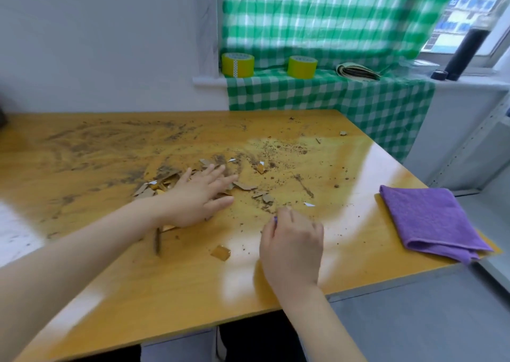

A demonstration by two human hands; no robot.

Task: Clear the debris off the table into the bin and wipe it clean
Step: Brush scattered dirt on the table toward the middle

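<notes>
Fingers (218, 172) of my left hand (198, 199): straight and spread, lying flat on the heap of cardboard scraps (162, 182). Fingers (285, 217) of my right hand (292, 246): curled under, back of hand up. I cannot tell whether they pinch anything. The heap sits mid-way across the wooden table (138, 292). Loose scraps and dark soil dust (276, 152) are scattered around both hands. A folded purple cloth (430, 221) lies at the right edge, well apart. Two yellow tape rolls (238, 64) stand on the sill beyond.
</notes>
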